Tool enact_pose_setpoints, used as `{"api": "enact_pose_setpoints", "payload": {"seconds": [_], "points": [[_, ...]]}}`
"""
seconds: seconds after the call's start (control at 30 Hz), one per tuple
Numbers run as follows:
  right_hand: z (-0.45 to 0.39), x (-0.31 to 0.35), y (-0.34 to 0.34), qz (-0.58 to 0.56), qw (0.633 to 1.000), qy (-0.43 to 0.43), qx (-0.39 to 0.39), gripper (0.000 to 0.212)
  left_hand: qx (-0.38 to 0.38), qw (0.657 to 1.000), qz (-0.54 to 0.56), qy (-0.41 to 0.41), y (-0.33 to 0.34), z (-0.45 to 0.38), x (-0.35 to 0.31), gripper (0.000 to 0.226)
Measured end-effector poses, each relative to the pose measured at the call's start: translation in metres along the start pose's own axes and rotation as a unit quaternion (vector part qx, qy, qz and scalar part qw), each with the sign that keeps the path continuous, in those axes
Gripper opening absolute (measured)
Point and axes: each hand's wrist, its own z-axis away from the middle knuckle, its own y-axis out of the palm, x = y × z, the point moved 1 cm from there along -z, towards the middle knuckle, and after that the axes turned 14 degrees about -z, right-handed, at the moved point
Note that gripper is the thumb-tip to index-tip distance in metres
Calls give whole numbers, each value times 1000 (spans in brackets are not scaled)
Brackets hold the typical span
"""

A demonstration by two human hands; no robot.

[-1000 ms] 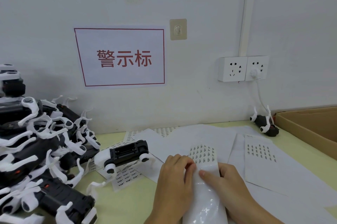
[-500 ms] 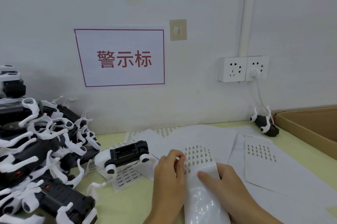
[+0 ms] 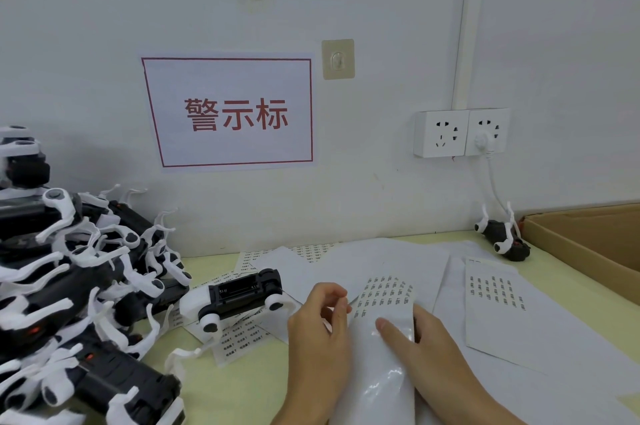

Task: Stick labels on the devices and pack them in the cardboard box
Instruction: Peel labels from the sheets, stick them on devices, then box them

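So the pile of devices (image 3: pixel 69 286) sits at the left end of the table (image 3: pixel 249 386), with one device (image 3: pixel 239 296) lying just right of it on some label sheets (image 3: pixel 235 338). Middle front is the glossy label sheet (image 3: pixel 384 365) under both hands, more paper sheets (image 3: pixel 502 317) to its right. Cardboard box (image 3: pixel 588 244) is far right, a lone device (image 3: pixel 504 239) just left of it by the wall.

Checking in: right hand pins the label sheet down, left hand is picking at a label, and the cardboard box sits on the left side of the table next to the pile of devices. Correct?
Not quite. In the head view the cardboard box sits at the right edge of the table, across from the pile of devices on the left. The rest holds: the right hand pins the label sheet down, and the left hand is picking at a label.
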Motion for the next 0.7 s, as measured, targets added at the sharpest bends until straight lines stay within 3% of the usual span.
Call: {"api": "enact_pose_setpoints", "payload": {"seconds": [0.23,0.4,0.53,0.7], "points": [[-8,-12,-1,-131,989,63,-11,32,17,999,-24,15,0,1,0,33],[-7,-7,-4,-50,998,17,30,47,15,998,-23,48,-1,2,-3,31],[-3,0,-2,40,997,-47,-43,56,18,997,-13,68,-1,4,-3,30],[5,5,4,99,981,-129,-105,50,27,994,-13,105,1,4,-2,27]]}}
